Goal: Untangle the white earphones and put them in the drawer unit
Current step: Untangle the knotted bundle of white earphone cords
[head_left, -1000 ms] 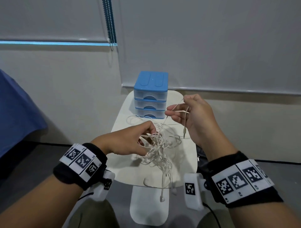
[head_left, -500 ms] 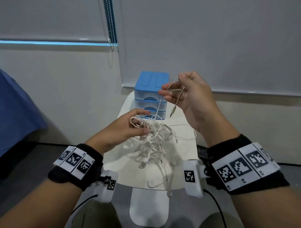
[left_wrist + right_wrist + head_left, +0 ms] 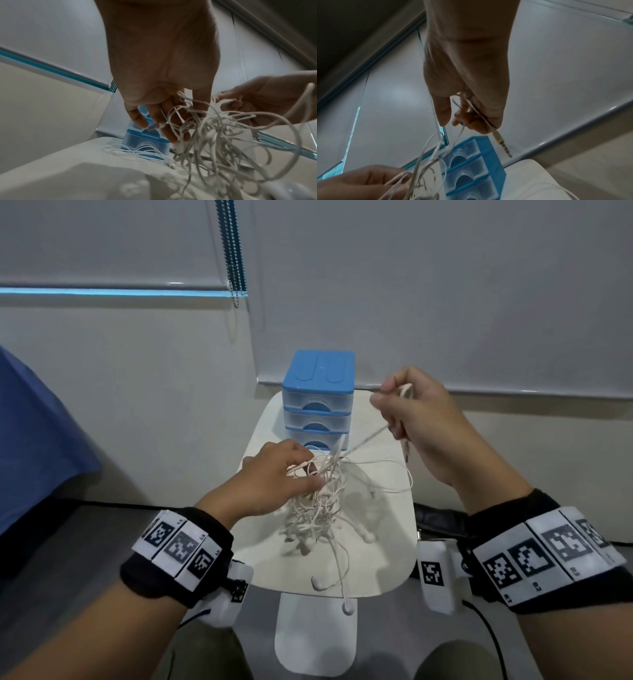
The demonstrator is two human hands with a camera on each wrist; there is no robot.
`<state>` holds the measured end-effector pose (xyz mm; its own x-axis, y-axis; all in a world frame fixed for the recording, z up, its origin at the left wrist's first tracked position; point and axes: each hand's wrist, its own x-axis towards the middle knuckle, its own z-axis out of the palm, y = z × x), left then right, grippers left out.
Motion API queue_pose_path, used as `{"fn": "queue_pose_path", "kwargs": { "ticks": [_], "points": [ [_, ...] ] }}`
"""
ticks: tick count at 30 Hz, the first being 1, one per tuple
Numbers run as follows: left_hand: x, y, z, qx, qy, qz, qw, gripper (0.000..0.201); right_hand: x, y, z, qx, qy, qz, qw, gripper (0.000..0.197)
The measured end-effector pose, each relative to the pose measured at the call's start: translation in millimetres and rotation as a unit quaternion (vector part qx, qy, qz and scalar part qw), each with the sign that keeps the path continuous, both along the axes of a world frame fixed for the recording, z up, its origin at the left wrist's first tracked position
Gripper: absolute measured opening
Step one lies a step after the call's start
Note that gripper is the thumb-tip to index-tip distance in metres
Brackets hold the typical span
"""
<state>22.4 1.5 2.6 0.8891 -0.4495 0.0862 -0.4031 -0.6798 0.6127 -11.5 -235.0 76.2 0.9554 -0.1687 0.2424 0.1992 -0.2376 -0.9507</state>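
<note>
1. We are holding a knotted bundle of white earphones (image 3: 318, 501) just above the table (image 3: 383, 556), in the middle of the head view, with our left hand (image 3: 274, 477) curling its fingers (image 3: 169, 129) and thumb around the top of the tangle
2. In the left wrist view, the cords are looping through and hanging below those curled fingers, spilling toward the lower right of the frame
3. Our right hand (image 3: 421, 419) is sitting higher, right of centre in the head view, pinching one strand between thumb and fingers, with the remaining fingers folded over the cord
4. That strand is running taut, slanting down and left from the right hand into the bundle
5. The plug (image 3: 502, 144) is poking out below the right hand's fingers in the right wrist view, pointing toward the lower right
6. Loose earbuds (image 3: 368, 537) are dangling from the bundle, and one cord is hanging past the table's near edge at the bottom centre
7. The blue drawer unit (image 3: 318, 398) is standing at the table's far end, above the bundle in the head view, with all three clear drawers pushed in
8. More white cord is lying on the table just in front of the lowest drawer, seen in the left wrist view
</note>
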Motion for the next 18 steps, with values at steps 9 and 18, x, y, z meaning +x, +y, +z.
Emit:
{"fn": "queue_pose_path", "kwargs": {
  "ticks": [9, 18],
  "points": [
    [-5, -10, 0, -0.063, 0.018, -0.014, 0.998, 0.033, -18, -6, -43, -0.193, 0.123, 0.048, 0.972, 0.006],
    [-7, -8, 4, -0.05, 0.005, 0.02, 0.999, 0.031, -22, 18, -49, -0.177, -0.033, -0.057, 0.982, 0.019]
  ]
}}
